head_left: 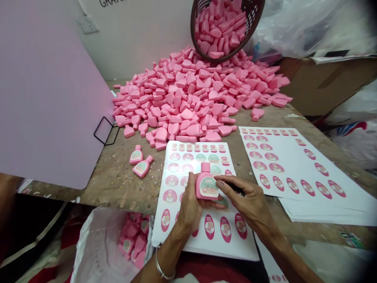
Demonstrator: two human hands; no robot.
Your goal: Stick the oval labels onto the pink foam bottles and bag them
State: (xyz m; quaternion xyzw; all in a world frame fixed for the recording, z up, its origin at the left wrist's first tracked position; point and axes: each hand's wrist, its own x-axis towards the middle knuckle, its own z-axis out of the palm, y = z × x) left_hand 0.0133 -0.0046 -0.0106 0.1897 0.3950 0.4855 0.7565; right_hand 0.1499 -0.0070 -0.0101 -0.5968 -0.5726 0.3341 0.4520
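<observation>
A small pink toy bottle stands nearly upright in my left hand, whose thumb and fingers wrap around it. Its front carries a pale green label with a baby picture. My right hand has its fingertips at the label's right edge. Something thin and dark shows under the right fingers; its kind is hidden. Beneath both hands lies a stack of sticker sheets with pink and green labels. To the left, two labelled pink bottles lie on the wooden table.
A large heap of unlabelled pink bottles spills from a tipped brown basket. More sticker sheets lie at right. Below the table's front edge, a white sack holds labelled bottles. A pale panel stands at left, a cardboard box at right.
</observation>
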